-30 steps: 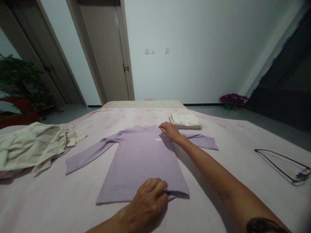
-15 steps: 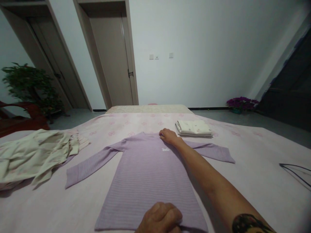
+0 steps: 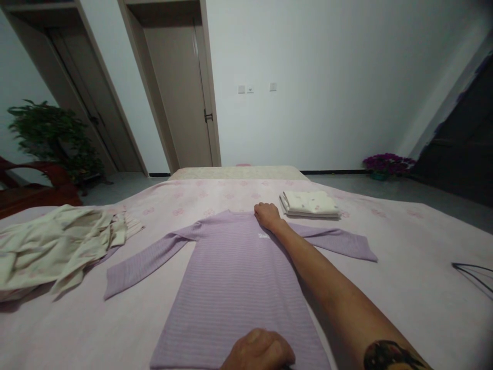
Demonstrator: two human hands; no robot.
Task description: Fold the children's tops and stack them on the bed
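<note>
- At the left edge of the frame, a leafy green plant [image 3: 50,126] stands behind a red-brown wooden chair [image 3: 57,174].
- Left of the frame, a crumpled heap of cream clothing [image 3: 57,246] lies on the pale pink cover [image 3: 50,334], its outer part cut off by the edge.
- Upper left of centre, a beige door [image 3: 179,92] stands shut in its frame.
- Centre to bottom, the lavender striped top [image 3: 239,277] lies spread on the cover, neckline away from me, one sleeve slanting to the left and the other reaching right.
- Bottom centre, my left hand [image 3: 260,352] has its fingers curled tight on the top near the hem, gripping the cloth; the frame cuts off part of that hand.
- Centre, my right hand [image 3: 266,213] is closed on the same top just right of the neckline, the forearm slanting in from the lower right.
- Right of centre, a folded cream stack [image 3: 310,203] lies just beyond the right sleeve.
- Farther right, purple flowers [image 3: 387,163] stand on the floor by the wall.
- Right edge, a thin black object [image 3: 457,265] lies on the cover, mostly out of frame.
</note>
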